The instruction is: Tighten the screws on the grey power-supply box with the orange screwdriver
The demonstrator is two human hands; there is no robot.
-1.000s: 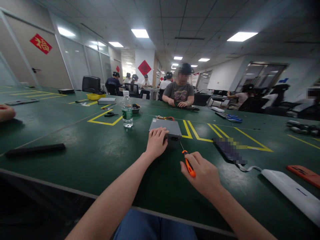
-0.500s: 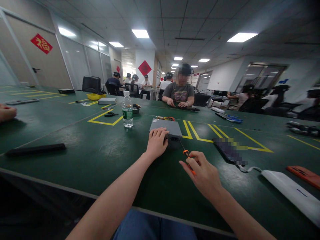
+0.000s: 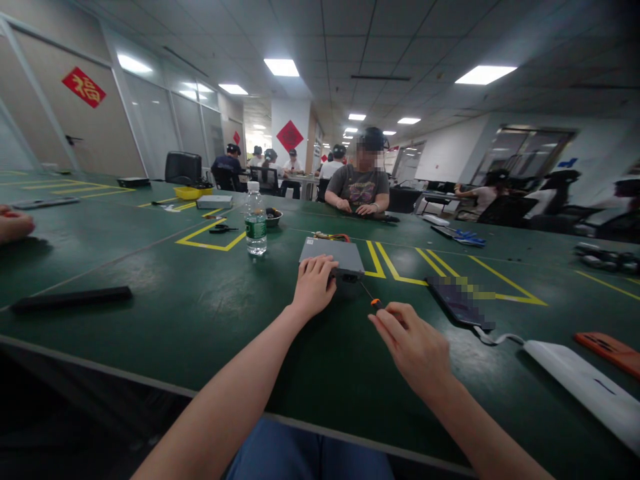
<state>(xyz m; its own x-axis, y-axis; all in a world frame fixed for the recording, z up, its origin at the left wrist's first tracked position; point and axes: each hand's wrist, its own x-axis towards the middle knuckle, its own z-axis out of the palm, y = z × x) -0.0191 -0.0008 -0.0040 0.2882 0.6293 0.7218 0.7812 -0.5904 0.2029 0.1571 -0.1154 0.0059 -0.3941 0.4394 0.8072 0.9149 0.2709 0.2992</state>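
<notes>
A clear water bottle [image 3: 255,220] with a green label stands upright on the green counter [image 3: 150,280], a dark bowl [image 3: 273,215] just behind it. A black bar [image 3: 71,299] lies far left. A white power strip [image 3: 580,383] lies far right, near an orange flat piece [image 3: 607,351]. A person in a grey T-shirt [image 3: 361,189] sits opposite.

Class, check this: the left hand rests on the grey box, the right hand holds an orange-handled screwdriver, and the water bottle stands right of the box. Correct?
No. The head view shows the bottle left of the box, not right. The left hand does rest on the box, and the right hand holds the screwdriver.
</notes>
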